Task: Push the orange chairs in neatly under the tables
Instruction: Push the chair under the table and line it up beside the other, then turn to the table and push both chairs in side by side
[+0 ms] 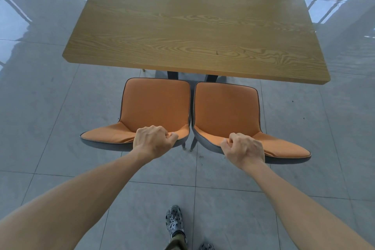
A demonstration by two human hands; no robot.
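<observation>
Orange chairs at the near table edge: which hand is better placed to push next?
Neither clearly. Left hand grips the left chair backrest, right hand the right chair; both seats sit outside the table, so both push together.

Single head-mounted view. The wide-angle camera looked forward and steeply down from standing height, so the floor [60,119] filled the frame's edges and straight tile lines bowed outward. Both forearms entered from the lower corners; the left hand [153,141] and right hand [243,151] lay at arm's length near mid-frame. A shoe [175,220] appeared almost directly below the lens. The table [192,30] occupied the upper half, its far edge near the top border. No second view was supplied, so no overlap existed.
</observation>
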